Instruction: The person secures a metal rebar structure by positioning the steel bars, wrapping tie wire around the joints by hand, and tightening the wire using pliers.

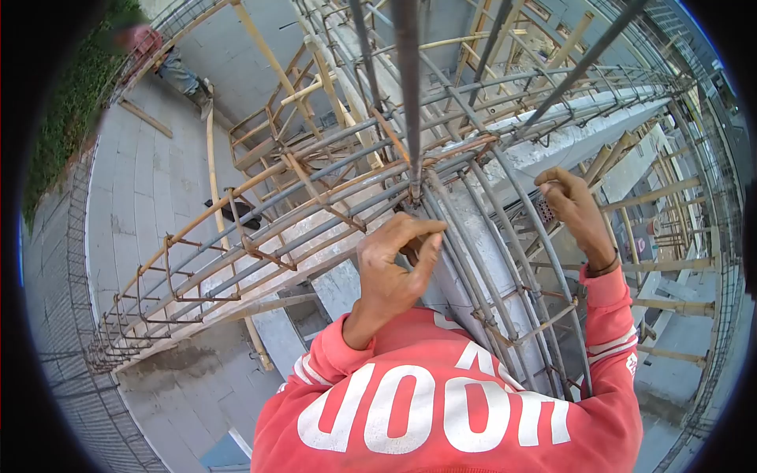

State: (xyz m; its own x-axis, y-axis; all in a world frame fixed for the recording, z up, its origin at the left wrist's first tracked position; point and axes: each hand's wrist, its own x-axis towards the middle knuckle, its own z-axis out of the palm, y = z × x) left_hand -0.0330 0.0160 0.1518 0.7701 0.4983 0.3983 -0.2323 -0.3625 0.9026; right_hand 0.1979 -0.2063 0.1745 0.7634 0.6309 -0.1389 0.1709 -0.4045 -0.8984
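My left hand point(400, 256) is beside the crossing of the steel bars, its thumb and index finger brought together at the tips. Whatever they may pinch is too small to make out. On the other side of the long bars point(512, 229), my right hand point(572, 206) is raised with its fingers curled in, and any content is hidden. A dark band circles that wrist. Tied bars meet at an upright bar point(412, 94) just beyond my left hand. A rebar cage point(276, 189) with square stirrups runs off to the left.
Another person point(180, 71) is at the upper left on the grey block surface point(146, 189). Upright bars rise close ahead. Bamboo poles point(662, 191) cross below on the right, and a wooden pole point(211, 158) leans at the left.
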